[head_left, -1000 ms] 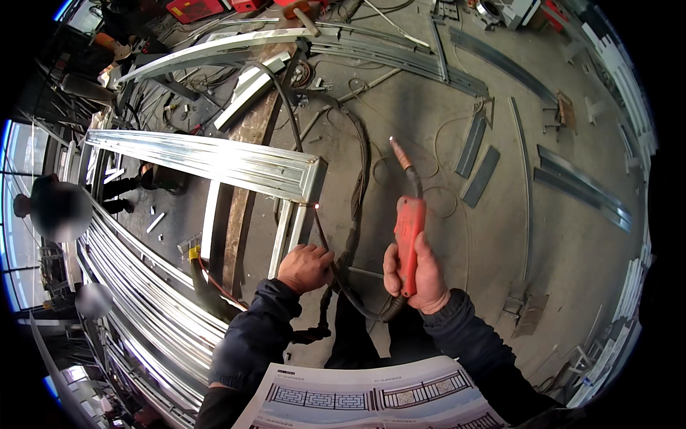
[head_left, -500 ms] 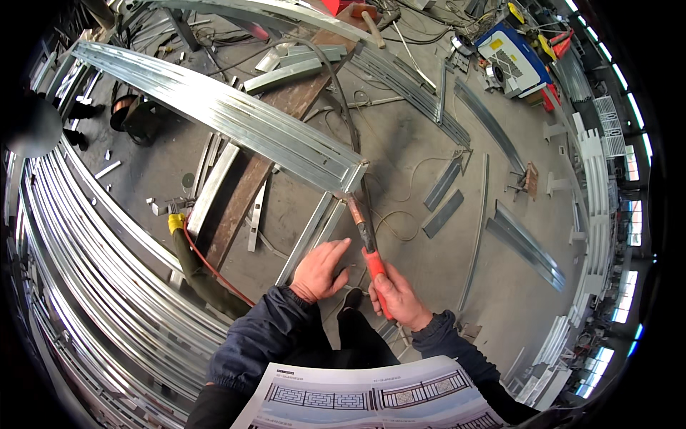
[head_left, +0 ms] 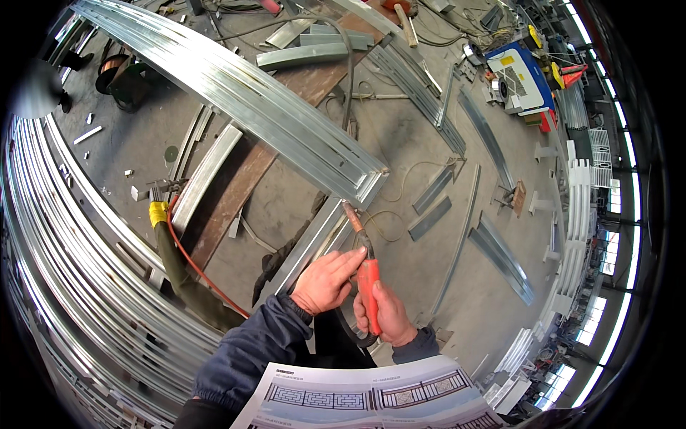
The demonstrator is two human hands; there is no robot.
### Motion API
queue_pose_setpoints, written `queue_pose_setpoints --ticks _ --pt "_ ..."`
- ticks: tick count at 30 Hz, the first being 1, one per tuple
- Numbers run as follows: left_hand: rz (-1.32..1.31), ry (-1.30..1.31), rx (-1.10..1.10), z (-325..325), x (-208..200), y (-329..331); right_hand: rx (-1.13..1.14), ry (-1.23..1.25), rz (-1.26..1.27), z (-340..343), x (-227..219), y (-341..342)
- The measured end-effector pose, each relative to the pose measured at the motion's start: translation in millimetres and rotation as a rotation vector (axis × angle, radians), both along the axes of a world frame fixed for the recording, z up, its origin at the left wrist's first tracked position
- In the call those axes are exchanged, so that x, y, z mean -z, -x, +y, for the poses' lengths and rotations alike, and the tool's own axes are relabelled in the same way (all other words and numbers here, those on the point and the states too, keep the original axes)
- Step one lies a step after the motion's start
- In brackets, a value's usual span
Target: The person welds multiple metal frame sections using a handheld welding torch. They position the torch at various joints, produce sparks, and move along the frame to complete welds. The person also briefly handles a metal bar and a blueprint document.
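Torch (head_left: 369,289), with a red handle and a copper-coloured nozzle (head_left: 352,217), is lying just right of and below the frame's centre, in the grasp of the right hand (head_left: 389,314). The right fingers are wrapping the lower part of the red handle. The left hand (head_left: 327,282) is gripping nothing visible: its fingers are stretching out together toward the dark neck (head_left: 366,243), and whether the tips are touching it or sitting just beside it cannot be told. The nozzle is pointing up and slightly left, near where the bright ribbed beam (head_left: 271,121), running from the upper left, is ending by a narrower metal strip (head_left: 314,239).

The torch is looking light and stiff enough to guide one-handed, though the dark cable (head_left: 351,336) curving below the right hand is probably adding drag. The plastic-looking handle is offering the safest hold; the nozzle is likely running hot, so skin should be staying behind the neck. The beam is appearing rigid, smooth and much heavier, its edges possibly sharp. A printed sheet (head_left: 371,393) is spreading across the bottom of the frame, seeming thin and easily creased.
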State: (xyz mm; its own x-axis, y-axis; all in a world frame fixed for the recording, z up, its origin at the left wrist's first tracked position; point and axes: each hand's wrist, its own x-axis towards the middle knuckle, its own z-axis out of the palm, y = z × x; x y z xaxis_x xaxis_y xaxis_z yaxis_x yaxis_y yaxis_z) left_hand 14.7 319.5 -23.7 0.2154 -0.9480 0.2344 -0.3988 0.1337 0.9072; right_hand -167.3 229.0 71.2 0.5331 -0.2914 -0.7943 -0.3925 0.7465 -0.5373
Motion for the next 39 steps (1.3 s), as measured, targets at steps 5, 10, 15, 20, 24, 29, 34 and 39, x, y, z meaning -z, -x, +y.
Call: queue_pose_setpoints --ticks 5,10,15,20,24,29,34,39 --pt "0.004 0.006 -0.002 -1.8 2.6 -0.6 -0.013 0.027 0.004 -1.5 -2.9 -3.1" --pt "0.028 0.007 -0.021 -1.5 2.2 -0.7 -0.038 0.03 0.001 -3.4 0.2 -3.6" --pt "0.049 -0.027 -0.046 -0.5 5.2 3.5 -0.02 0.018 -0.013 -3.1 3.0 -3.2" --pt "0.028 -0.031 -0.056 -0.8 5.5 3.5 0.01 -0.005 -0.005 -0.7 1.8 -5.3" --pt "0.0 0.001 -0.078 -2.2 2.3 3.1 -0.012 0.001 -0.005 -1.6 3.4 -4.6" --pt "0.02 -0.082 -0.05 0.0 1.9 3.4 -0.003 0.024 0.011 -1.6 3.8 -6.4" --pt "0.047 -0.067 -0.032 -1.1 4.4 2.8 0.008 0.018 0.001 -0.5 5.3 -7.0" --pt "-0.013 0.0 -0.039 -4.1 2.9 2.0 0.016 0.025 -0.016 1.6 6.4 -3.3"
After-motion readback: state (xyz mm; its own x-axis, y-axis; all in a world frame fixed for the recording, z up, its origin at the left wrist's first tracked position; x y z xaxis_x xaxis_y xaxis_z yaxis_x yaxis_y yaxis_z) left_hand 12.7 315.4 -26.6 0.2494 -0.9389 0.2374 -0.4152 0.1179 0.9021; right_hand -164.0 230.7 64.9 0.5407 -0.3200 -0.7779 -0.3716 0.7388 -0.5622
